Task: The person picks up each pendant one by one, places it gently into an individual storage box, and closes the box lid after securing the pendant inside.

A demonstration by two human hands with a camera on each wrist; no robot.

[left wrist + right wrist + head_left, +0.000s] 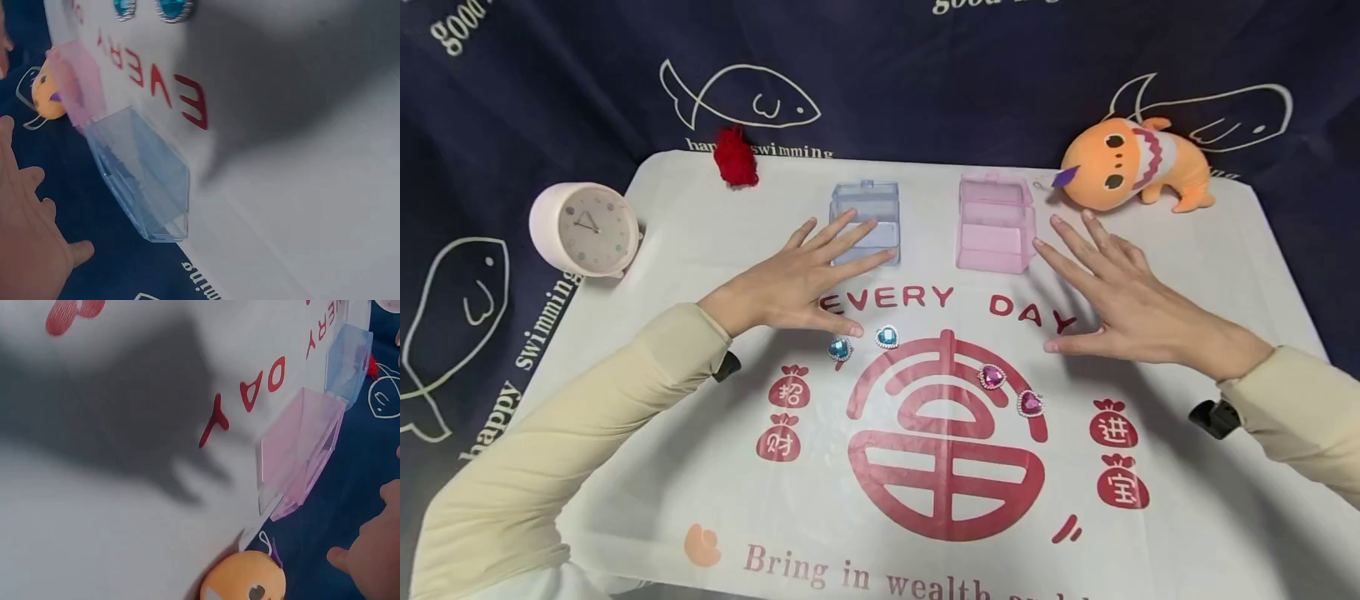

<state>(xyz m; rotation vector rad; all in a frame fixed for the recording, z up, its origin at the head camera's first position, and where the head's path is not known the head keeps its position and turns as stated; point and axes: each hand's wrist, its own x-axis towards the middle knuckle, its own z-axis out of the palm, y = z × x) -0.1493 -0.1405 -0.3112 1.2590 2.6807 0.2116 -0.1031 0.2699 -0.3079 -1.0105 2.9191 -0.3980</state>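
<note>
My left hand (pixel 801 279) is spread over the table with nothing in it, its fingers overlapping a clear blue plastic box (pixel 883 237) in the head view. On the other side my right hand (pixel 1123 304) is also spread and holds nothing, fingertips near a clear pink plastic box (pixel 992 248). Both boxes stand with their lids raised. Below the left thumb lie two blue heart-shaped gems, one at the left (pixel 839 348) and one at the right (pixel 887 337), with silvery beaded rims. Two pink heart gems, an upper one (pixel 992 377) and a lower one (pixel 1031 404), lie right of centre.
A white round clock (pixel 591 232) stands at the table's left edge. Toward the back are a red yarn-like bundle (pixel 736 157) and an orange plush shark (pixel 1131 167). Red printing covers the white tabletop (pixel 700 467); a dark blue fish-print cloth (pixel 895 83) lies behind.
</note>
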